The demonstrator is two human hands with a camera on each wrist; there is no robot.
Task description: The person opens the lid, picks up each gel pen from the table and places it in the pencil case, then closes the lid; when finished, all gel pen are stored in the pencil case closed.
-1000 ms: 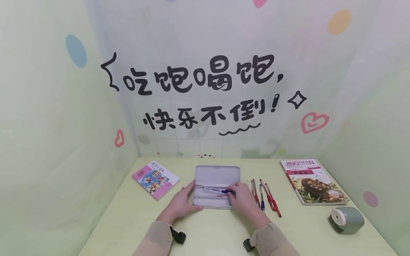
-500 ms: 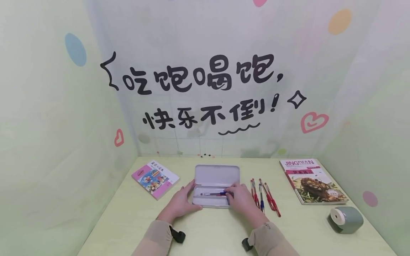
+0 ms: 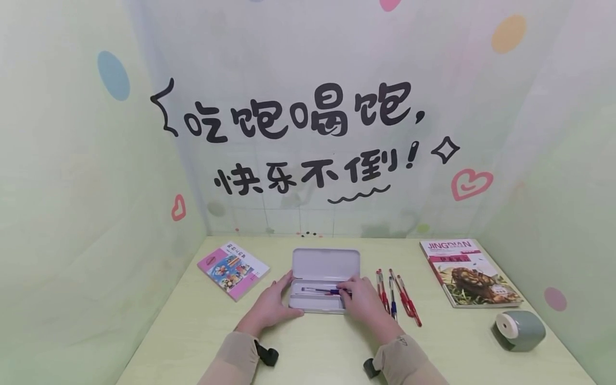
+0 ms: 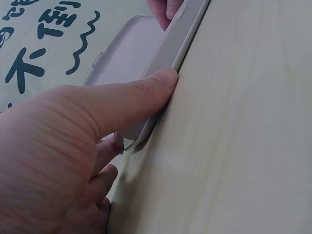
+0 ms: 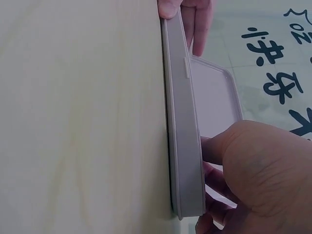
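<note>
Pale lilac, the case [image 3: 315,310] stands open on the table [image 3: 317,350], its lid [image 3: 326,264] raised at the back. A divider splits the tray lengthwise; a blue pen [image 3: 318,290] lies along the rear compartment, with a bit of red beside it. Whether the pen touches the floor of the case cannot be told.

Around the case's left end the left hand [image 3: 273,305] is wrapped, thumb along the front wall, fingers toward the back. The right hand [image 3: 363,300] bends over the right end and pinches the pen by its blue grip; its fingertips are partly hidden.

Table surface runs between the case and the booklet [image 3: 235,270] at left, and in front of the case between both forearms. Just beside the right hand lie loose pens [image 3: 407,299]; farther right, well apart, are a book [image 3: 471,272] and a sharpener [image 3: 521,331].
</note>
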